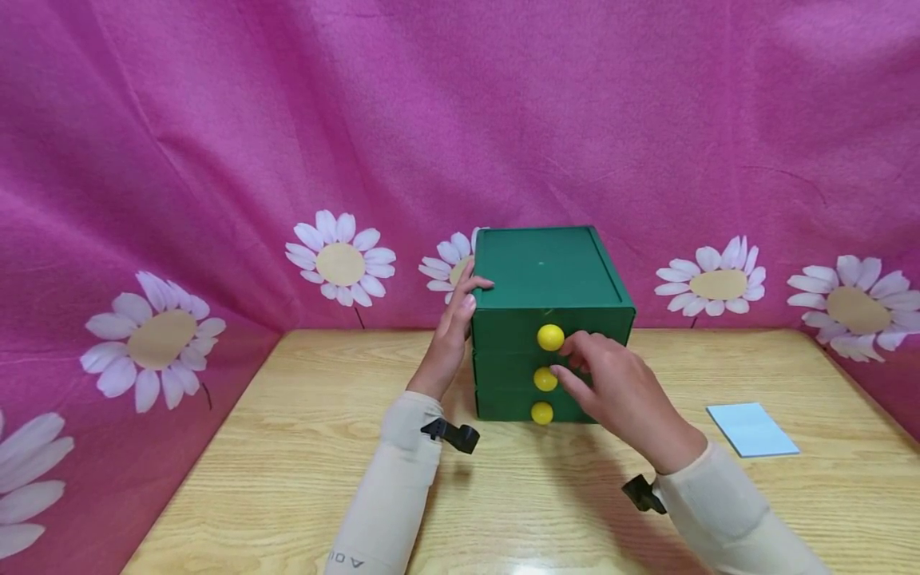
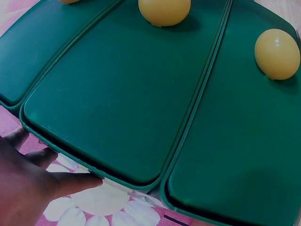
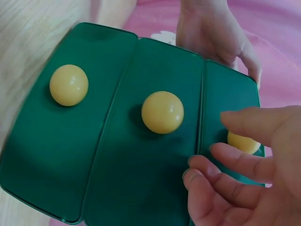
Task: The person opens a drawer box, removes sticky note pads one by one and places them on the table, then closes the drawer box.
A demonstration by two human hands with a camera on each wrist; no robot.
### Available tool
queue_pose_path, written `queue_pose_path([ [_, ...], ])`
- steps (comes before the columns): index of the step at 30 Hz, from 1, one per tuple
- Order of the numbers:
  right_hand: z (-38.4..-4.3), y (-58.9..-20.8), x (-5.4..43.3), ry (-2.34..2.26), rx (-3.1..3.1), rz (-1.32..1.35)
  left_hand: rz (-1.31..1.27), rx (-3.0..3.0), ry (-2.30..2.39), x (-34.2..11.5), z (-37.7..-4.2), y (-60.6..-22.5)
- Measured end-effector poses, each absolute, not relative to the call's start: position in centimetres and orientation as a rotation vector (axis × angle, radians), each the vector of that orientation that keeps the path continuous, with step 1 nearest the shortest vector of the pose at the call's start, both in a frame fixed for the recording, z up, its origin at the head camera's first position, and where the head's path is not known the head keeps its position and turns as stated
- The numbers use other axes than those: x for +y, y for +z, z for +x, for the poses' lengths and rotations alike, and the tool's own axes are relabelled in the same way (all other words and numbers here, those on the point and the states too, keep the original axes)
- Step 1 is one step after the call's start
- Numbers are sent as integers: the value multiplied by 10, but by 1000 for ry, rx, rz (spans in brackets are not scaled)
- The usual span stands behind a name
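Three yellow knobs run down the green drawer box (image 1: 553,319) standing on the desk (image 1: 302,447); only the head view shows the blue pad (image 1: 751,429) beside it. My left hand (image 1: 453,327) braces its side, fingers straight. My right hand (image 1: 618,391) reaches the top knob (image 1: 550,337), fingers apart, gripping nothing. All drawers are closed, contents hidden

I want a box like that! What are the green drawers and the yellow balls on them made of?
The green three-drawer box looks like smooth matte plastic, with moulded rounded edges. The round yellow knobs look like glossy plastic; light glints off them.
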State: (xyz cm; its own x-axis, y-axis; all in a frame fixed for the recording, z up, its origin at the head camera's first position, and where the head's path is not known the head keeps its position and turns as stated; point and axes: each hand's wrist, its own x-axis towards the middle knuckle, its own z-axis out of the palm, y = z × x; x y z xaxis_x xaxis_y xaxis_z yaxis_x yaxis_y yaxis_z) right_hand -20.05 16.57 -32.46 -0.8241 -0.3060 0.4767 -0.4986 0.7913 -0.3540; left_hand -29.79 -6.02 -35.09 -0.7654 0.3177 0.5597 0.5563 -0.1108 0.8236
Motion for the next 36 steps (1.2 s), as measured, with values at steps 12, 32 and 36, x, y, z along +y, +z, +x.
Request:
queue_pose_path([
  [12, -200, -338, 162, 599, -2619, 689, -977, -1996, -2000, -61, -272, -326],
  [32, -202, -348, 156, 561, -2605, 755, -970, -1972, -1970, -60, -299, -352],
  [36, -204, -349, 156, 573, -2595, 759, -978, -1979, -1988, -60, -296, -347],
])
